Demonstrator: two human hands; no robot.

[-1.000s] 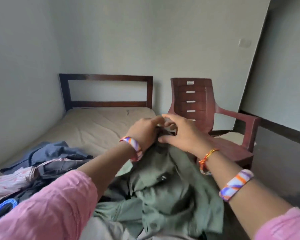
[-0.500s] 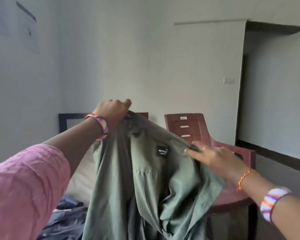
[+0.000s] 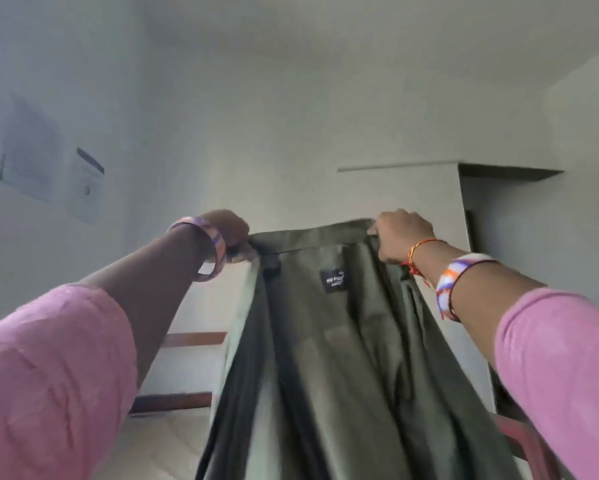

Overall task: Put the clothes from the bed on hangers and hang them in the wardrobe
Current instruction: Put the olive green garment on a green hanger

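Left hand (image 3: 227, 233) up high, fingers curled tight round one top corner of the green shirt (image 3: 329, 341); right hand (image 3: 400, 235) level with it, pinching the other corner. Shirt stretched between the two, hanging straight down, black label (image 3: 333, 279) facing the camera, print too blurred to read. Behind, slivers of headboard (image 3: 190, 339) and mattress (image 3: 173, 445).
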